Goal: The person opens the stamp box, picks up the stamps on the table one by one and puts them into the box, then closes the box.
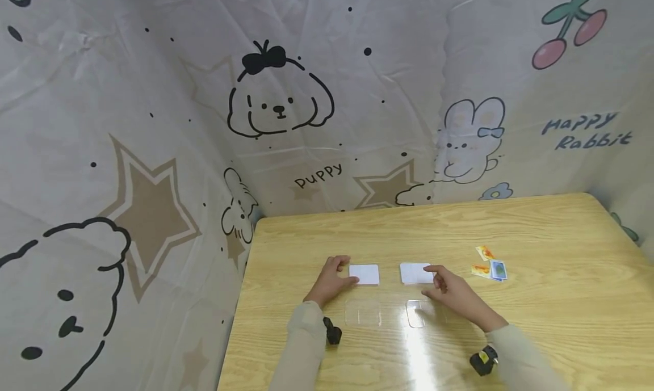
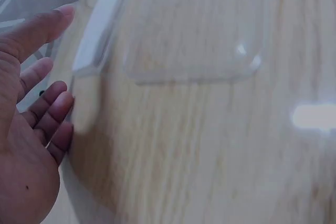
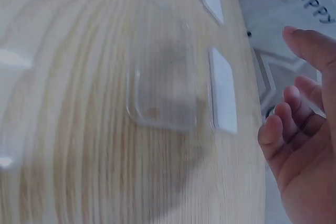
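Observation:
Two stacks of white cards lie on the wooden table: a left stack (image 1: pixel 364 274) and a right stack (image 1: pixel 414 273). My left hand (image 1: pixel 329 281) is at the left end of the left stack, thumb tip by its near corner and fingers loosely bent. At the right end of the other stack is my right hand (image 1: pixel 455 293), its index finger overlapping the stack's edge in the head view. Both wrist views show the hands with nothing between thumb and fingers. Nearer than the stacks are a clear plastic case (image 2: pixel 197 80) on the left and another clear case (image 3: pixel 163 127) on the right.
Several small picture cards (image 1: pixel 498 270), orange and blue, lie loose to the right of my right hand. Black wrist devices (image 1: pixel 483 360) sit at both sleeves. A printed cloth (image 1: pixel 317 96) hangs behind the table (image 1: pixel 511 226) and along its left side.

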Tool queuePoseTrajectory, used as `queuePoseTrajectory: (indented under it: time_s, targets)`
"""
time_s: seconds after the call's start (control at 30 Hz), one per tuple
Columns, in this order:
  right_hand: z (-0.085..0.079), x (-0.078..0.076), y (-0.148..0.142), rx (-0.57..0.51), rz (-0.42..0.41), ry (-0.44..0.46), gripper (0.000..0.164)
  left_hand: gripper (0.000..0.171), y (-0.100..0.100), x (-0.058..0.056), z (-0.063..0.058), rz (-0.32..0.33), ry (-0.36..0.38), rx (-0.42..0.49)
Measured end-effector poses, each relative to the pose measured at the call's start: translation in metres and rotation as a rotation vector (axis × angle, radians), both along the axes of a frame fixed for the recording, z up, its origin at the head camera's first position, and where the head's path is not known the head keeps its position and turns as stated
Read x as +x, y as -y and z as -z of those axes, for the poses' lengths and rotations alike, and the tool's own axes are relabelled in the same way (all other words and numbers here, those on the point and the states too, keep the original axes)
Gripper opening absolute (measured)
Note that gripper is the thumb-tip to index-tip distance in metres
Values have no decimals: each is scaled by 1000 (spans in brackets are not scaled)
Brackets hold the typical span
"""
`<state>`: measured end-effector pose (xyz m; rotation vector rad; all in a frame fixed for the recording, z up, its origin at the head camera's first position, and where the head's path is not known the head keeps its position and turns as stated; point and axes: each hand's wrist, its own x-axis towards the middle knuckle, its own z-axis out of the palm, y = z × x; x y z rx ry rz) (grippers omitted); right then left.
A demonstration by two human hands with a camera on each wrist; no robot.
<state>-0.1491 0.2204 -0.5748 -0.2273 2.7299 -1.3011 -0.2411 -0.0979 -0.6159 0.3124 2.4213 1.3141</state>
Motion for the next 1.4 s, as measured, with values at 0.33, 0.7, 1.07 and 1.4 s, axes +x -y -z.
queuePoseTrajectory:
  time_s: [0.33, 0.7, 1.07, 1.4]
  targets:
    - [-4, 2, -30, 13, 117, 60, 59, 65, -30, -8, -18, -8, -15, 69]
    - [-4, 6, -63, 26, 225, 41, 63, 66, -70, -10, -27, 49, 7, 52]
    - [3, 19, -91, 60, 327, 11, 63, 69, -101, -4, -22, 118, 29, -13]
    - [11, 27, -116, 54, 368, 42, 68, 72, -123, 0, -20, 115, 107, 3]
